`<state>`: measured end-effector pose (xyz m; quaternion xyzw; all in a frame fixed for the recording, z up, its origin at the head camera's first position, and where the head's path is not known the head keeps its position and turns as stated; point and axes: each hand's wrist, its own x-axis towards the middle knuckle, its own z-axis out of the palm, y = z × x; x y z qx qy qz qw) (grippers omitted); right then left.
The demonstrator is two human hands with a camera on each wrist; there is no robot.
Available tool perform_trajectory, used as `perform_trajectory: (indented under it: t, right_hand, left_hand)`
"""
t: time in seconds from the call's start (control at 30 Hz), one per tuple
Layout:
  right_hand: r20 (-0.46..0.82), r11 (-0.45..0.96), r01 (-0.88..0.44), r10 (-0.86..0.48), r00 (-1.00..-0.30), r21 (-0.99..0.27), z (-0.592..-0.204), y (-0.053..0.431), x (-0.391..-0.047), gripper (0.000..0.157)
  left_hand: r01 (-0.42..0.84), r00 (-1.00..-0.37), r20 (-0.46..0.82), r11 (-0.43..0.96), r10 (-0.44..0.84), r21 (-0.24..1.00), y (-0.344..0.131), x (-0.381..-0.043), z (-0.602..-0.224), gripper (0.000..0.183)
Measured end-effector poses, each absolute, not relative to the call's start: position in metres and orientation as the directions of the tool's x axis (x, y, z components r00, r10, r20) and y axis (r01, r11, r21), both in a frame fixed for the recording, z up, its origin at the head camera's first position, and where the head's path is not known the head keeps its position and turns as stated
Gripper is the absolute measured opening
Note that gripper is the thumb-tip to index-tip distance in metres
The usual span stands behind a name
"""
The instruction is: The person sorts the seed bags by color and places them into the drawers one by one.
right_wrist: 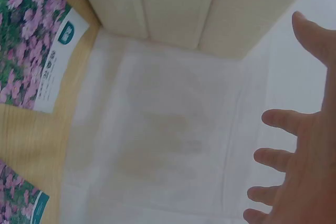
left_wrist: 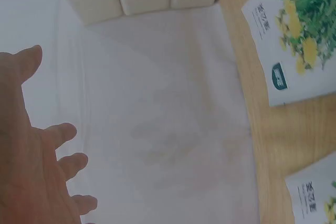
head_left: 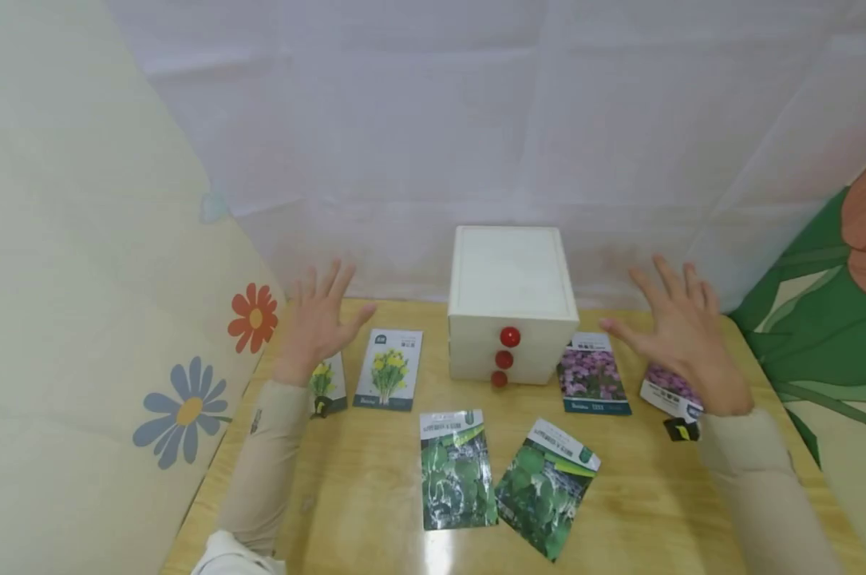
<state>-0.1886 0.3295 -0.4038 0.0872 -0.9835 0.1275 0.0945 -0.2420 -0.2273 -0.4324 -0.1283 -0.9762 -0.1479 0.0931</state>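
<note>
My left hand [head_left: 321, 323] hovers with spread fingers above the left side of the table, holding nothing. Below and beside it lie two seed packets with yellow flowers, one upright to view [head_left: 388, 370] and one partly hidden by the wrist [head_left: 330, 383]. On the other side my right hand [head_left: 680, 335] is likewise raised, fingers apart. Nearest to it are two packets with purple flowers, one by the box [head_left: 594, 375] and another [head_left: 670, 391] partly covered by the wrist. A white box [head_left: 513, 275] with three red knobs [head_left: 509, 336] stands between the hands.
Two green-leaf seed packets, a left one [head_left: 458, 471] and a slanted right one [head_left: 547, 487], lie on the wooden table [head_left: 361, 495] in front of the box. A white cloth [head_left: 404, 120] hangs behind. Flower-patterned cloths [head_left: 66, 319] flank both sides.
</note>
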Motion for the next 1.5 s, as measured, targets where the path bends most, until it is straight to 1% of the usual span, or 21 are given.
perform_trajectory:
  t: [0.1, 0.33, 0.5, 0.67, 0.9, 1.07, 1.17, 1.27, 1.37, 1.5]
  right_hand:
    - [0.26, 0.943, -0.222, -0.157, -0.953, -0.247, -0.4, 0.323, -0.184, 0.1]
    - [0.398, 0.894, -0.334, -0.201, -0.895, -0.299, -0.393, 0.303, -0.17, 0.081]
    - [0.503, 0.847, -0.435, -0.244, -0.829, -0.305, -0.392, 0.29, -0.162, 0.073]
    - [0.588, 0.795, -0.521, -0.271, -0.762, -0.309, -0.394, 0.278, -0.156, 0.071]
    - [0.677, 0.738, -0.624, -0.324, -0.661, -0.257, -0.398, 0.264, -0.152, 0.064]
    - [0.739, 0.703, -0.679, -0.34, -0.582, -0.212, -0.401, 0.251, -0.152, 0.067]
    - [0.777, 0.683, -0.71, -0.347, -0.525, -0.175, -0.404, 0.243, -0.153, 0.063]
    - [0.8, 0.675, -0.724, -0.351, -0.487, -0.144, -0.406, 0.237, -0.153, 0.058]
    - [0.809, 0.673, -0.728, -0.35, -0.472, -0.134, -0.409, 0.233, -0.153, 0.055]
    - [0.819, 0.656, -0.741, -0.341, -0.461, -0.144, -0.413, 0.228, -0.154, 0.052]
  left_hand:
    - [0.302, -0.946, 0.214, 0.902, 0.243, 0.31, -0.221, -0.241, -0.428, 0.093]
    - [0.372, -0.927, 0.218, 0.822, 0.305, 0.431, -0.206, -0.237, -0.423, 0.089]
    - [0.416, -0.909, 0.242, 0.766, 0.339, 0.49, -0.195, -0.236, -0.423, 0.088]
    - [0.431, -0.902, 0.262, 0.725, 0.342, 0.537, -0.186, -0.233, -0.423, 0.086]
    - [0.464, -0.886, 0.307, 0.67, 0.348, 0.579, -0.176, -0.229, -0.426, 0.082]
    - [0.5, -0.866, 0.336, 0.631, 0.37, 0.594, -0.168, -0.23, -0.428, 0.08]
    - [0.53, -0.848, 0.364, 0.584, 0.386, 0.615, -0.164, -0.231, -0.43, 0.079]
    - [0.571, -0.82, 0.404, 0.529, 0.405, 0.628, -0.158, -0.232, -0.43, 0.077]
    - [0.602, -0.797, 0.436, 0.482, 0.418, 0.637, -0.151, -0.233, -0.431, 0.077]
    - [0.616, -0.783, 0.451, 0.433, 0.428, 0.658, -0.143, -0.233, -0.431, 0.078]
